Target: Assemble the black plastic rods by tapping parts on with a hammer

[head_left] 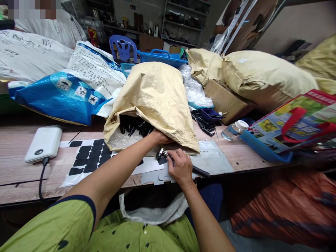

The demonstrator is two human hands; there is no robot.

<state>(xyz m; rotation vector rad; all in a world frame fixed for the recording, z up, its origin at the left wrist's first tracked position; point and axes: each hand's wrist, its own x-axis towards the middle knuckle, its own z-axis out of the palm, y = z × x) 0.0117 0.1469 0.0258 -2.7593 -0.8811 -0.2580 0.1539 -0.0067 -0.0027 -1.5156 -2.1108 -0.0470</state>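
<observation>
My left hand (162,137) reaches into the mouth of a tan woven sack (157,91); its fingers are hidden under the sack's edge. Dark, shiny black pieces (133,127) show inside the opening, too bunched to name. Over the grey board at the table's front edge, my right hand (181,166) is closed round a small hammer, with its metal head (160,153) pointing left and its black handle (201,171) sticking out to the right. To the left, partly behind my left forearm, lies a white sheet with black rounded pads (90,157).
A white power bank (44,143) with a cable lies at left. Behind it is a blue and white sack (78,87). To the right are black pieces (204,126), a lidded clear jar (234,130) and a blue tray (265,147). Another person (236,24) is at the back right.
</observation>
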